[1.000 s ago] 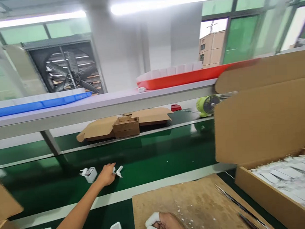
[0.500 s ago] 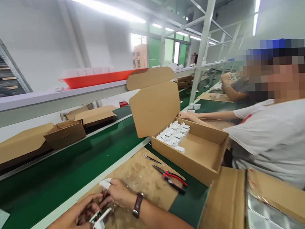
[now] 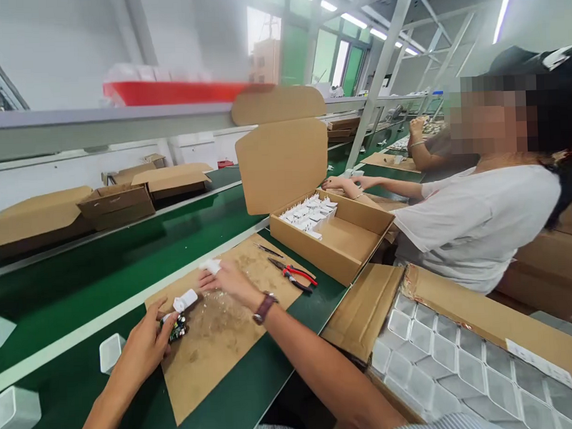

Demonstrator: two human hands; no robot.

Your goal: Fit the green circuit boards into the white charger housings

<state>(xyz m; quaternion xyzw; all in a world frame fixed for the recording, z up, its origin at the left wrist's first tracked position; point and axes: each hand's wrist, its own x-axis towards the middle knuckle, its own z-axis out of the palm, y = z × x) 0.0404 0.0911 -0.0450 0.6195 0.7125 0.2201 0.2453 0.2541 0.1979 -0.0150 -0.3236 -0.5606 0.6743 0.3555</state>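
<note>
My left hand is closed around a small green circuit board with dark components, held over the left edge of a brown cardboard mat. A white plastic plug part sits against the board at my fingertips; whether the two are joined I cannot tell. Over the mat's upper part is my right hand, its fingers stretched out and apart, nothing visible in them. White covering wraps one of its fingertips. Right of that hand lie red-and-black pliers and thin tweezers.
White plastic housings stand at the left. An open carton holds several white plug pieces. At the lower right, another carton contains rows of clear-white housings. A co-worker in a white shirt sits right; a green conveyor runs behind.
My right hand has moved away from the left hand, up over the mat. The left hand keeps the board and white plug part. The view has tilted down, revealing the housings.
</note>
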